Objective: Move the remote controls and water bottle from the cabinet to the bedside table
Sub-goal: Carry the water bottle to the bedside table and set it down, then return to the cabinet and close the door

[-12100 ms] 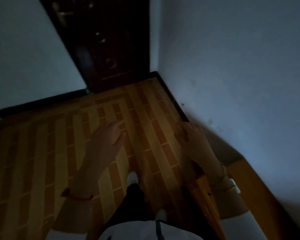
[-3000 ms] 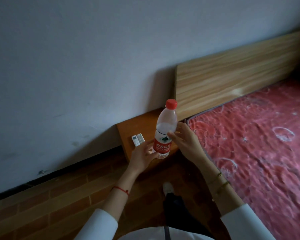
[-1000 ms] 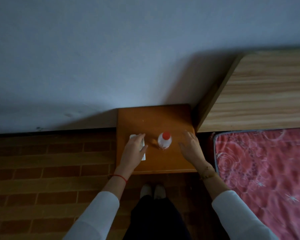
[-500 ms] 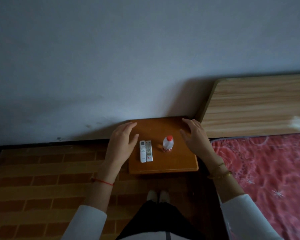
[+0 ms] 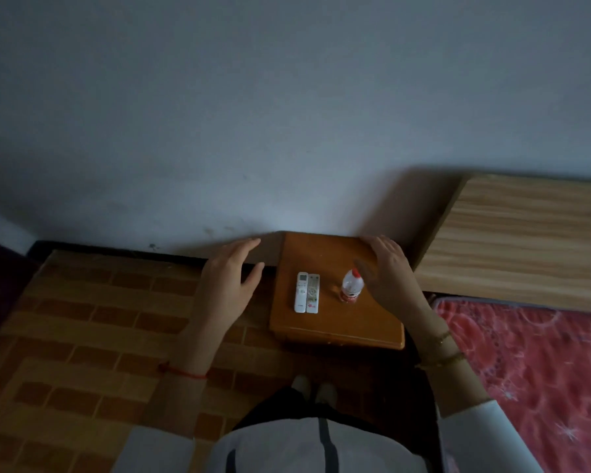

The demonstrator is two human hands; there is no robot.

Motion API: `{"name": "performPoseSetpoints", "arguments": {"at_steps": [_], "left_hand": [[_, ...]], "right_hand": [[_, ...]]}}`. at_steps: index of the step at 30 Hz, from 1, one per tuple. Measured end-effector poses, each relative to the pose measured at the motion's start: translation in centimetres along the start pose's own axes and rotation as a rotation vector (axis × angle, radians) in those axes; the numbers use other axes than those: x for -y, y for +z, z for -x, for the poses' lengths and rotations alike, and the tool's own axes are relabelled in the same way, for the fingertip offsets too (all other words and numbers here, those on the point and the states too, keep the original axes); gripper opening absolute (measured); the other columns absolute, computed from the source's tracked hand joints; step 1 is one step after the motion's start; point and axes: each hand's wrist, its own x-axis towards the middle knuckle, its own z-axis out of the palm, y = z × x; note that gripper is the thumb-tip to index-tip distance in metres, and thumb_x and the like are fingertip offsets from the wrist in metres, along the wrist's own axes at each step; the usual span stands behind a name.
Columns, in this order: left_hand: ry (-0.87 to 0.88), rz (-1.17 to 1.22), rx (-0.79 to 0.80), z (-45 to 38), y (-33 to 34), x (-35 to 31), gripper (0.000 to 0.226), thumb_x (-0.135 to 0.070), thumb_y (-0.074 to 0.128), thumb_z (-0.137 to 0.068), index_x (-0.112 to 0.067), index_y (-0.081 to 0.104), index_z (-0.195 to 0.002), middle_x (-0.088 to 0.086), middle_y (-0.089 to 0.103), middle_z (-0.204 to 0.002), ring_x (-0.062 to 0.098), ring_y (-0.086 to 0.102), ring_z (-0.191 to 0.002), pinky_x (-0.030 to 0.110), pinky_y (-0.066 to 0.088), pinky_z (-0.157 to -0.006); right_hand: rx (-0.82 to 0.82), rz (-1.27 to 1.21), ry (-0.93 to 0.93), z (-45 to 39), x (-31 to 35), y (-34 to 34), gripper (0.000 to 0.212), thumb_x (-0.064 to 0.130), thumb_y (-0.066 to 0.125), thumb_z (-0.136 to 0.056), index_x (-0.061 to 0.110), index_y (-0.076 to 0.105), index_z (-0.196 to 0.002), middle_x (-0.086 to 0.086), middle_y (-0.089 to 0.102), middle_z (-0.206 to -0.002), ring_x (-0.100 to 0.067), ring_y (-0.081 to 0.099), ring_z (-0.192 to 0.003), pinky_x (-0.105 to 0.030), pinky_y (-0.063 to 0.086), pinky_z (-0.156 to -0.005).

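Note:
Two white remote controls [image 5: 306,292] lie side by side on the orange wooden bedside table [image 5: 335,324]. A clear water bottle [image 5: 352,287] with a red cap and red label stands upright to their right. My left hand [image 5: 231,283] hovers open over the floor, left of the table and apart from the remotes. Above the table's right side my right hand [image 5: 388,271] is raised and open, just right of the bottle and not gripping it. Neither hand holds anything.
A pale wooden headboard [image 5: 526,240] and a red patterned mattress [image 5: 539,370] lie to the right of the table. The grey wall [image 5: 253,114] runs behind it. A brick-patterned floor [image 5: 82,336] spreads to the left; my feet stand just before the table.
Both hands have drawn back from the table and spread apart; the left one now hangs over the floor. The remotes and the bottle stay where they were set down.

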Motion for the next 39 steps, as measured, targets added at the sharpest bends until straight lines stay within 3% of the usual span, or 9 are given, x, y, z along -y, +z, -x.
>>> {"name": "performPoseSetpoints", "arguments": {"at_steps": [4,8,15,19,23,25,29,33,39], "left_hand": [[-0.178,-0.012,-0.094,3.0,-2.9,1.9,0.042,-0.028,0.056,-0.093,-0.018,0.052,-0.134,0.0,0.056,-0.134,0.016,0.05,-0.125,0.026,0.04,-0.102],[-0.352,-0.014,-0.205,7.3,-6.3,5.0,0.041,-0.028,0.056,-0.093,-0.016,0.053,-0.132,0.003,0.057,-0.133,0.018,0.052,-0.123,0.035,0.043,-0.105],[-0.69,-0.064,-0.407,18.2,-11.9,10.0,0.043,-0.034,0.053,-0.093,-0.023,0.049,-0.135,-0.002,0.054,-0.136,0.015,0.049,-0.124,0.025,0.038,-0.1],[-0.867,-0.083,-0.522,25.3,-15.2,12.9,0.042,-0.03,0.055,-0.093,-0.021,0.05,-0.134,0.001,0.056,-0.134,0.019,0.054,-0.119,0.026,0.038,-0.095],[-1.056,-0.141,-0.596,33.1,-18.4,16.7,0.044,-0.032,0.054,-0.093,-0.024,0.048,-0.135,0.001,0.054,-0.135,0.019,0.052,-0.122,0.029,0.039,-0.096],[-1.153,-0.145,-0.672,37.0,-20.1,18.5,0.043,-0.035,0.054,-0.091,-0.029,0.047,-0.133,0.001,0.055,-0.133,0.02,0.055,-0.117,0.031,0.044,-0.093],[-1.279,-0.228,-0.722,43.1,-23.9,20.2,0.04,-0.031,0.054,-0.093,-0.026,0.049,-0.132,0.001,0.059,-0.127,0.021,0.061,-0.107,0.028,0.047,-0.082],[-1.392,-0.265,-0.744,48.6,-26.6,21.5,0.04,-0.032,0.055,-0.092,-0.028,0.049,-0.131,0.001,0.058,-0.133,0.021,0.06,-0.114,0.036,0.052,-0.089],[-1.528,-0.286,-0.845,54.0,-28.5,24.0,0.044,-0.022,0.064,-0.089,-0.017,0.053,-0.131,0.006,0.06,-0.129,0.025,0.061,-0.114,0.039,0.054,-0.089]], "right_hand": [[0.094,0.035,-0.161,-1.7,4.1,1.6,0.046,0.027,0.053,-0.095,0.019,0.041,-0.138,-0.004,0.044,-0.146,-0.025,0.03,-0.141,-0.042,0.029,-0.114],[0.239,0.11,-0.405,-2.6,10.0,4.1,0.035,0.013,0.051,-0.095,-0.001,0.053,-0.127,-0.017,0.049,-0.139,-0.034,0.039,-0.133,-0.039,0.029,-0.112],[0.451,0.055,-0.686,-0.9,20.7,12.8,0.044,0.028,0.054,-0.093,0.014,0.047,-0.134,-0.01,0.053,-0.135,-0.027,0.043,-0.129,-0.035,0.033,-0.107],[0.594,0.095,-0.889,2.6,27.6,19.0,0.033,0.015,0.056,-0.092,0.003,0.058,-0.122,-0.02,0.057,-0.129,-0.039,0.051,-0.122,-0.047,0.038,-0.104],[0.739,0.042,-0.984,7.2,34.9,25.7,0.042,0.032,0.051,-0.093,0.01,0.052,-0.129,-0.011,0.052,-0.136,-0.028,0.046,-0.128,-0.033,0.035,-0.102],[0.801,-0.024,-1.042,10.0,38.6,29.2,0.04,0.023,0.054,-0.094,0.011,0.05,-0.132,-0.006,0.054,-0.13,-0.023,0.049,-0.122,-0.035,0.038,-0.103],[0.911,-0.018,-1.168,15.7,45.6,35.1,0.047,0.038,0.046,-0.092,0.02,0.043,-0.135,-0.003,0.053,-0.133,-0.02,0.048,-0.123,-0.045,0.04,-0.106],[1.055,0.012,-1.244,21.0,51.5,39.9,0.049,0.044,0.044,-0.088,0.025,0.044,-0.133,-0.008,0.053,-0.13,-0.028,0.051,-0.121,-0.05,0.047,-0.098],[1.159,0.008,-1.357,27.1,57.0,47.0,0.048,0.03,0.054,-0.093,0.018,0.042,-0.138,-0.011,0.048,-0.136,-0.027,0.052,-0.118,-0.037,0.042,-0.1]]}}
